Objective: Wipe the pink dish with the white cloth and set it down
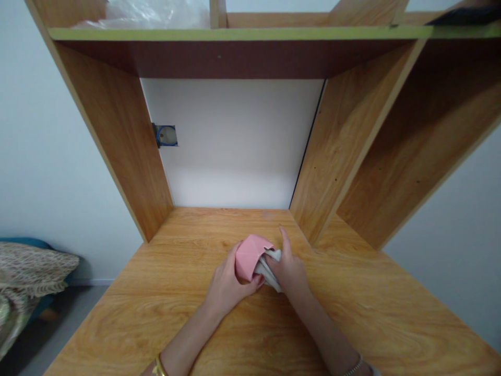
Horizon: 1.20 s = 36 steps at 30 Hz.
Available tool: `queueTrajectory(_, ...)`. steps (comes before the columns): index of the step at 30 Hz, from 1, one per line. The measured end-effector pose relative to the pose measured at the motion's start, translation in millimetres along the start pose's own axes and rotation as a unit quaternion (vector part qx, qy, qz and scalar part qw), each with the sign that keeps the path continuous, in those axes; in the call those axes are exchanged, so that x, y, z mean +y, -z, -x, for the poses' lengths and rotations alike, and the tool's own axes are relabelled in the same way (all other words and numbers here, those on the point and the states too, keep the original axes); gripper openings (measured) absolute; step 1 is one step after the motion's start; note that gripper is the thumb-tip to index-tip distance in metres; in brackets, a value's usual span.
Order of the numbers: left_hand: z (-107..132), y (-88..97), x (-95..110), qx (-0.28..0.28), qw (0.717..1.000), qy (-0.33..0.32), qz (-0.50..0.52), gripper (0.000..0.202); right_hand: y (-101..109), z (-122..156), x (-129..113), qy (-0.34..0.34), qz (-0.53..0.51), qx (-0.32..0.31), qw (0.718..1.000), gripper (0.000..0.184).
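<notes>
A pink faceted vessel (251, 254), perhaps a cup or small bowl, is tilted with its opening to the right, just above or on the wooden desk. My left hand (227, 280) wraps round it from the left, with the thumb below near the rim. A crumpled whitish cloth (267, 271) sits at the opening, partly inside. My right hand (288, 270) holds the cloth there with its fingers bent into the opening, while the index finger points up, free. The fingertips inside the vessel are hidden.
The wooden desktop (188, 313) spreads around both hands. Upright panels (117, 136) and a shelf (235, 34) frame a white back panel with an open socket hole (167, 136). Clear plastic (156, 13) lies on the shelf. A fringed blanket (31, 266) is at the left.
</notes>
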<state>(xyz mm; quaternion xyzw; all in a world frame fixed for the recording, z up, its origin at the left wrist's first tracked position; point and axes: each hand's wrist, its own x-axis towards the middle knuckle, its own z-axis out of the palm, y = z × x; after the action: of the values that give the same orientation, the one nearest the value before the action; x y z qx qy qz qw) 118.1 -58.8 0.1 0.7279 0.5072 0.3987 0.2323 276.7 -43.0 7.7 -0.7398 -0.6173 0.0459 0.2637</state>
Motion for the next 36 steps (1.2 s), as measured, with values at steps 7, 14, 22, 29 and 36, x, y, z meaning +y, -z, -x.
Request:
queueTrajectory(7,1,7.7,4,-0.019,0.999,-0.020,-0.038,0.077,-7,0,3,0.013,-0.035,-0.049,0.998,0.070)
queueTrajectory(14,0,7.4,-3,-0.006,1.000,0.007,-0.021,0.077,-19,0,11,0.045,-0.244,-0.053,0.967,0.068)
queueTrajectory(22,-5,0.5,-10,-0.012,0.991,-0.014,0.129,0.096,-22,2,2,-0.002,-0.372,0.035,0.928,0.063)
queueTrajectory(29,1,-10.9,-10,-0.038,0.983,0.027,0.180,0.082,-26,0,-2,-0.027,-0.469,0.003,0.883,0.071)
queueTrajectory(36,1,-0.6,-3,-0.017,0.996,-0.014,0.083,0.075,-13,-1,-1,-0.052,-0.329,-0.003,0.943,0.078)
